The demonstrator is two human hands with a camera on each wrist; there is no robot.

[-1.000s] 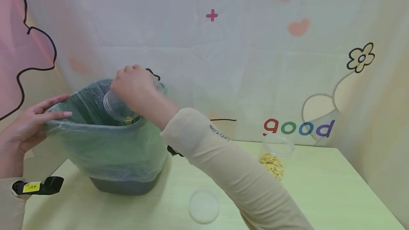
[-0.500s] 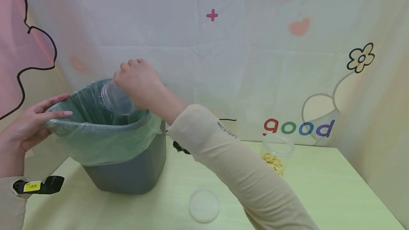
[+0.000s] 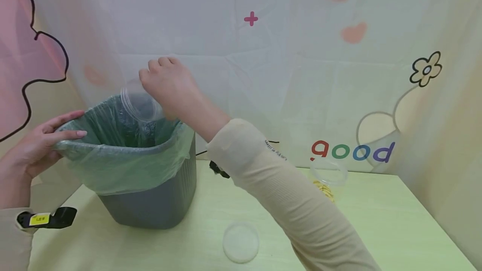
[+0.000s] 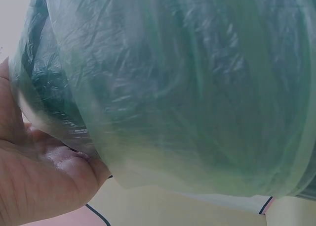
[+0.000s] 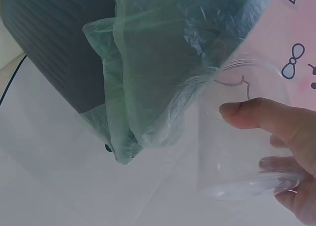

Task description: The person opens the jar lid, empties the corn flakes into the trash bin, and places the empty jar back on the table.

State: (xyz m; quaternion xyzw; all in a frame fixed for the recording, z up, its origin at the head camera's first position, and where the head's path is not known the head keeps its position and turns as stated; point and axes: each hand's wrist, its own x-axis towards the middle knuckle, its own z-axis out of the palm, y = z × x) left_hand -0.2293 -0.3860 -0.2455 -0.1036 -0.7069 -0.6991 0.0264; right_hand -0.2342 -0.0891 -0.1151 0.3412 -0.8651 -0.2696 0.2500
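Note:
In the head view, a grey trash bin (image 3: 147, 210) stands on the table at left, lined with a thin green bag (image 3: 128, 175) folded over its rim. My left hand (image 3: 39, 147) grips the bin's left rim through the bag, thumb over the near side. My right hand (image 3: 173, 89) holds a clear plastic jar (image 3: 141, 101), tipped mouth-down-left over the bin opening. In the right wrist view the jar (image 5: 237, 147) looks see-through, with nothing visible inside. The green bag (image 4: 173, 87) fills most of the left wrist view.
A round translucent lid (image 3: 241, 242) lies flat near the table's front. Behind my right forearm stands a second clear jar (image 3: 333, 175) with yellow flat pieces (image 3: 324, 190) in it. A printed cloth (image 3: 271, 95) hangs behind the pale green table (image 3: 399, 221).
My right hand has risen and moved slightly right with the jar, lifting it from the bin opening. Yellow bits at its mouth are gone. The bag's outer fold has ridden up, baring more bin.

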